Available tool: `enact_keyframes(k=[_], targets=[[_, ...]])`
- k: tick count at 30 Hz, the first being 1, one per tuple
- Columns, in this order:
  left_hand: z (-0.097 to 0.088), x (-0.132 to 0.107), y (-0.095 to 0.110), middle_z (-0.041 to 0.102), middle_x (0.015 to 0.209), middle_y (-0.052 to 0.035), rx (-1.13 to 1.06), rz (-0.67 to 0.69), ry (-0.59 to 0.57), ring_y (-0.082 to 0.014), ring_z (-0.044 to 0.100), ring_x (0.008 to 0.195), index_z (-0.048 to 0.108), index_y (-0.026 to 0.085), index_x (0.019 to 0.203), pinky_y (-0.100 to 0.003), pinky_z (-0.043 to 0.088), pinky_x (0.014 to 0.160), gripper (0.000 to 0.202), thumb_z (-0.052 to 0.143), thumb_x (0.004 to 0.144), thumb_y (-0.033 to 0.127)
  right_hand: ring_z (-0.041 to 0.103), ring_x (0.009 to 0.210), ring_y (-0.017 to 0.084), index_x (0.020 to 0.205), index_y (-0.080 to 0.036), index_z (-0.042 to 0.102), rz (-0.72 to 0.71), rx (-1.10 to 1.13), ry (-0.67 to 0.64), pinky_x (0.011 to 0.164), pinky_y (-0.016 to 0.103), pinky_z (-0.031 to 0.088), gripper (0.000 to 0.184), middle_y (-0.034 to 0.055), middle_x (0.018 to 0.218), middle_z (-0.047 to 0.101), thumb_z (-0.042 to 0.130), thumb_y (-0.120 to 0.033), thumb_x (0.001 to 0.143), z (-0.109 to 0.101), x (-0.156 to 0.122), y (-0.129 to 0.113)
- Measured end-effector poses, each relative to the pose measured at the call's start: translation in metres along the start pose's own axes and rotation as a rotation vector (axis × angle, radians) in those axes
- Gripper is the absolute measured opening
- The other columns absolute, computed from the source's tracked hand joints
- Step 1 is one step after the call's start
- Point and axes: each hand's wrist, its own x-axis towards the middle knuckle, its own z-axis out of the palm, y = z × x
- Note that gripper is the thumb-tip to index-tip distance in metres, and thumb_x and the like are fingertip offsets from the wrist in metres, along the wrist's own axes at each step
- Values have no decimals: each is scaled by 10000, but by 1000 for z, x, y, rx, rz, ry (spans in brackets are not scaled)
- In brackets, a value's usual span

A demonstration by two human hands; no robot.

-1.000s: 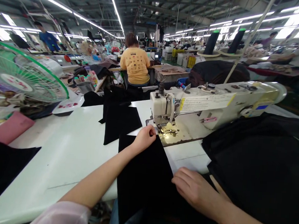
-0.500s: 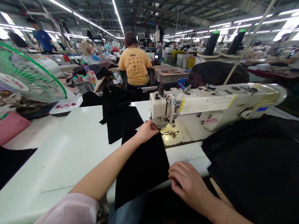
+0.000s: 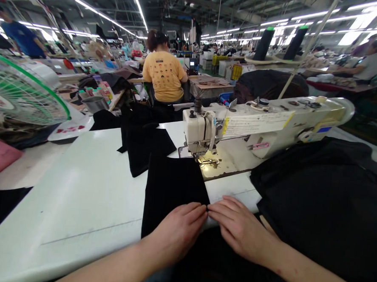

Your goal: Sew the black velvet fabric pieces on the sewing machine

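A black fabric piece (image 3: 173, 182) lies flat on the white table (image 3: 86, 194), its far end just left of the presser foot (image 3: 206, 160) of the cream sewing machine (image 3: 260, 120). My left hand (image 3: 176, 231) rests flat on the near right part of the piece, fingers stretched out. My right hand (image 3: 239, 229) lies beside it at the fabric's right edge, fingers flat and pointing left. The fingertips of the two hands nearly touch. Neither hand grips anything that I can see.
A heap of black cloth (image 3: 319, 196) covers the table on the right. More black pieces (image 3: 146, 145) lie behind the one under my hands. A green-rimmed fan (image 3: 22, 92) stands at the left. A person in a yellow shirt (image 3: 163, 75) sits ahead, back turned.
My left hand has drawn back from the presser foot to the near edge of the fabric, beside my right hand. The fabric piece now lies further up the table.
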Motion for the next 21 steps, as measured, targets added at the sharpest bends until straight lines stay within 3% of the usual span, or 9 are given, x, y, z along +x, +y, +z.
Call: enact_keyframes(k=[8,21], targets=[[-21,29,-51,710,1170,-135,-177,-16,62,-247,651,1104,683,185,1208,-418,544,973,312,489,963,181,569,1160,239,1222,-187,655,12,-21,29,1096,470,395,388,67,1238,685,542,-40,881,4,44,33],[-23,54,-127,705,1196,-124,39,-42,94,-227,648,1127,717,144,1132,-390,540,1010,297,481,953,166,549,1058,277,1122,-187,710,172,-164,74,936,446,439,307,109,1081,653,513,-87,909,16,105,68]])
